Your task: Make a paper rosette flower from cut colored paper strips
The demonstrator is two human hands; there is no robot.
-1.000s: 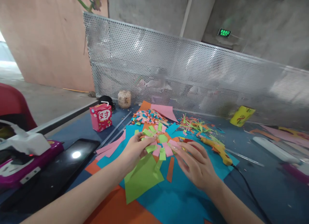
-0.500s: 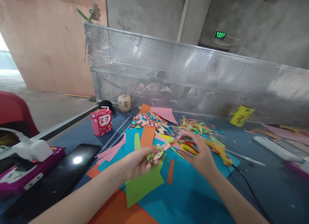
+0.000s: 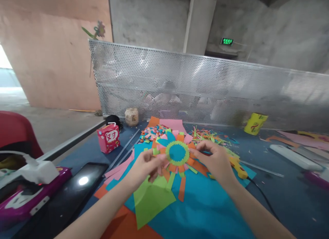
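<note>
A flower made of coloured paper [image 3: 177, 152] is held upright above the table, its face toward me. Its blue centre has a jagged green ring, with petals in pink, orange, green and blue around it. At its left edge my left hand [image 3: 147, 165] pinches the petals between thumb and fingers. My right hand [image 3: 214, 158] grips the opposite edge with thumb and forefinger. Beneath lie large blue paper [image 3: 205, 201], a green sheet [image 3: 151, 201] and a narrow orange strip [image 3: 182, 189]. Close behind my right hand is a yellow glue gun [image 3: 239, 168], partly covered.
Paper scraps [image 3: 208, 134] and a heap of small pieces [image 3: 151, 131] lie behind the flower. On the left are a pink drink box [image 3: 108, 139], a phone [image 3: 77, 187] and a purple power strip [image 3: 33, 194]. A perforated metal screen [image 3: 154, 71] borders the far side.
The paper flower has turned from edge-on to face me. My right hand has closed on its right edge, and both hands now hold it from opposite sides.
</note>
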